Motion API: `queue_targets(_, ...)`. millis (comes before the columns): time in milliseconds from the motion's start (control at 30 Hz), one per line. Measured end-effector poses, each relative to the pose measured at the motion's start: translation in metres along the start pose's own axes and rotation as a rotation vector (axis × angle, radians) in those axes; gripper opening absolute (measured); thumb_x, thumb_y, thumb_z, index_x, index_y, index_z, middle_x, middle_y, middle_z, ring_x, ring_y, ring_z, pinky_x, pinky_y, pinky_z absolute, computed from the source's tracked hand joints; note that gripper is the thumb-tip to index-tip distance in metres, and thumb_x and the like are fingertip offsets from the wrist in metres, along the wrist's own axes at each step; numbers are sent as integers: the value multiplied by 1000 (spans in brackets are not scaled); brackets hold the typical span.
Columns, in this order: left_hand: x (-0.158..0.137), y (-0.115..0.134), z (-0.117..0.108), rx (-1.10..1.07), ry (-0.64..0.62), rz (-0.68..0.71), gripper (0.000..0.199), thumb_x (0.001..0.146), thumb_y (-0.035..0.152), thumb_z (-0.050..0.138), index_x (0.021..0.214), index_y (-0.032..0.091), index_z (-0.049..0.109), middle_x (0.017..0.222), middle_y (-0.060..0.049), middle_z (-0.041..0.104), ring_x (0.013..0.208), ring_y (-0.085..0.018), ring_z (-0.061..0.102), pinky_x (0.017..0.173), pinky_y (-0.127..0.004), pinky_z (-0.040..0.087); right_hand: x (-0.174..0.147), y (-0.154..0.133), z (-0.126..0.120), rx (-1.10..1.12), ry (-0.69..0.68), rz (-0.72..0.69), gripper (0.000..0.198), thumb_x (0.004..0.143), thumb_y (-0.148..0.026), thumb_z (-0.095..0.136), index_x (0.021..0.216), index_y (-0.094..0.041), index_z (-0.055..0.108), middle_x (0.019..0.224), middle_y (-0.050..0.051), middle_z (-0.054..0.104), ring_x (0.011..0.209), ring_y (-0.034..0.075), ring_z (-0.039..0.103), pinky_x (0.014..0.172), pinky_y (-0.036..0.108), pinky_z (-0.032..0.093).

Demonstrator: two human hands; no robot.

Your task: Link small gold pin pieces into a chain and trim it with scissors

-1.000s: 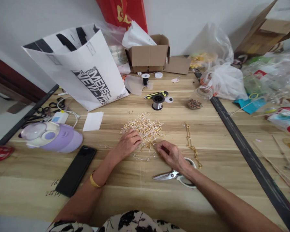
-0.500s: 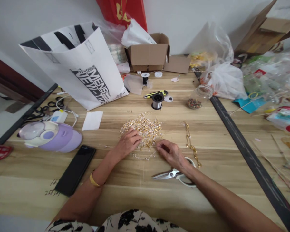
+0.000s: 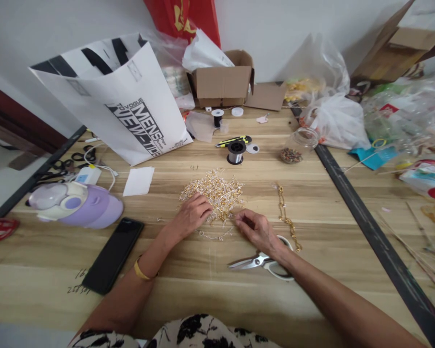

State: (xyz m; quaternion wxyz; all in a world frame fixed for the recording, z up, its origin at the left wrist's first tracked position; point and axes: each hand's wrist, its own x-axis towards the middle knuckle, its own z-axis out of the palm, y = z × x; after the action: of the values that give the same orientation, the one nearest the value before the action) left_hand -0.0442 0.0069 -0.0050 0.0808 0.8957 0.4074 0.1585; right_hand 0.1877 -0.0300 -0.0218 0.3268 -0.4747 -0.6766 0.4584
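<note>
A heap of small gold and silver jewellery pieces (image 3: 217, 193) lies mid-table. My left hand (image 3: 195, 212) rests at its lower left edge, fingers curled and together; whatever they hold is too small to make out. On the heap's lower right side, my right hand (image 3: 253, 227) is closed in a pinch, with its fingertips by the end of a thin silver chain (image 3: 212, 237). Whether the chain is in that pinch I cannot tell. Scissors (image 3: 255, 262) with white handles lie partly under my right wrist. Farther right is a gold chain (image 3: 282, 208).
Behind the heap stand a wire spool (image 3: 236, 152), a yellow cutter (image 3: 226, 141) and a glass jar (image 3: 297, 147) of beads. To the left are a phone (image 3: 113, 255), a purple bottle (image 3: 94, 205) and a white paper bag (image 3: 130, 106). A cardboard box (image 3: 223, 82) sits at the back.
</note>
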Motion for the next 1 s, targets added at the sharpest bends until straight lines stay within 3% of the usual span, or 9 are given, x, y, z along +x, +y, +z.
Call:
queue_targets(333,2,2,-1,-52,93,-2,16,87,17,49,77,15,61,79,-5,59,83,-17,50,83,-33,42,0,3,0,-19,2,-28,11,83,-24,51,80,-15,57,64,-2,51,57,10,43,53,21,34)
queue_targets(633,7,15,0,-399,233,-76,7,78,12,59,73,15,62,73,-4,66,73,-15,57,75,-29,44,1,2,0,-20,8,-22,10,83,-23,52,78,-15,57,64,-2,52,56,10,43,52,20,34)
queue_targets(833,10,32,3,-742,103,-307,6,75,16,63,72,12,65,71,-5,67,67,-14,61,64,-23,47,0,-1,0,-14,-11,-26,10,83,-22,52,79,-14,58,64,-2,52,55,9,43,51,20,34)
queue_targets(1000,12,36,8,-934,27,-385,8,73,19,66,74,11,67,73,-5,68,67,-13,61,64,-22,48,-2,-6,-2,-6,-31,-67,9,83,-21,52,82,-14,58,64,-2,53,54,9,43,50,19,33)
